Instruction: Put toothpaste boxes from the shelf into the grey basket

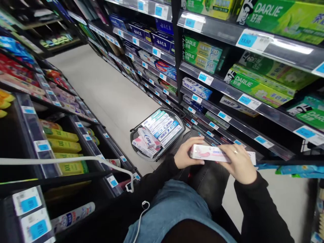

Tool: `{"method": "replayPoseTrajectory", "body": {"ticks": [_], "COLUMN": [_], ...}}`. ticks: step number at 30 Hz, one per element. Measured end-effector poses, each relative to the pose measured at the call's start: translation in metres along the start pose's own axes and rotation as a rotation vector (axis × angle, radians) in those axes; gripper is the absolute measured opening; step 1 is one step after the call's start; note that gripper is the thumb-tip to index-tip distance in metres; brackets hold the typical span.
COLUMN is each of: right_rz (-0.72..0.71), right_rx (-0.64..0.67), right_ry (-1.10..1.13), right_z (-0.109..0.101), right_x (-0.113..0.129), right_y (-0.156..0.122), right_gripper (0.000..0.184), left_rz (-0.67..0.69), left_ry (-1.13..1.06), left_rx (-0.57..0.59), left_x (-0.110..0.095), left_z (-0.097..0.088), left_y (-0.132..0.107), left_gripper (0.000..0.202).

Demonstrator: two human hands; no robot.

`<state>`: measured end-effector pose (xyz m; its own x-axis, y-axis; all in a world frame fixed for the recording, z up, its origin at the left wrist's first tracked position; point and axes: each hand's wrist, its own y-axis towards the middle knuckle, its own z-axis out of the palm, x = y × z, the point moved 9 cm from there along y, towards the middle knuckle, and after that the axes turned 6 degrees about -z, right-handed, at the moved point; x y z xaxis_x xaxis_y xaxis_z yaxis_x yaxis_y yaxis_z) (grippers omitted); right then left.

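Note:
I am crouched in a shop aisle and hold a long white and pink toothpaste box (211,153) level in front of me with both hands. My left hand (186,153) grips its left end with curled fingers. My right hand (239,163), with a ring on one finger, is wrapped over its right half. Just beyond my hands a grey shopping basket (134,139) stands on the floor, filled with several toothpaste boxes (159,130).
Shelves of green DARLIE toothpaste boxes (258,89) with blue price tags run along the right. Shelves of yellow and red packets (64,146) line the left. The pale floor (101,84) of the aisle stretches away. A white cable (63,160) crosses the lower left.

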<state>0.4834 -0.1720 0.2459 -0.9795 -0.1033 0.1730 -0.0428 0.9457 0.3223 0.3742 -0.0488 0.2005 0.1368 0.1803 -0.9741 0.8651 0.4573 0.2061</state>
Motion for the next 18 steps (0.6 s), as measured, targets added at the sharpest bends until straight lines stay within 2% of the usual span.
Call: {"method": "replayPoseTrajectory", "body": {"ticks": [2,5,9,12,15,18], "right_rz": [0.020,0.063,0.211,0.378,0.519,0.670], "right_rx": [-0.021,-0.030,0.076,0.103,0.032,-0.104], "right_ry": [0.068,0.177,0.367,0.511,0.720,0.901], "right_z": [-0.011,-0.019,-0.013,-0.009,-0.005,0.001], "right_x": [0.010,0.009,-0.019,-0.044,-0.057,-0.064], "right_y": [0.011,0.016,0.001,-0.021,-0.038,-0.050], "right_gripper": [0.037,0.041,0.047,0.051,0.048,0.038], "left_rz": [0.007,-0.102,-0.189,-0.305,-0.455,-0.599], "left_ry": [0.028,-0.043,-0.193,-0.378,-0.495,-0.483], "left_rx": [-0.061,-0.121,-0.291,-0.384,-0.397,-0.344], "left_x": [-0.021,-0.026,-0.020,-0.008,0.002,0.010], "left_z": [-0.014,-0.031,-0.053,-0.059,-0.058,-0.055], "left_y": [0.003,0.003,-0.003,-0.009,-0.014,-0.017], "left_gripper": [0.058,0.059,0.051,0.046,0.046,0.046]}}
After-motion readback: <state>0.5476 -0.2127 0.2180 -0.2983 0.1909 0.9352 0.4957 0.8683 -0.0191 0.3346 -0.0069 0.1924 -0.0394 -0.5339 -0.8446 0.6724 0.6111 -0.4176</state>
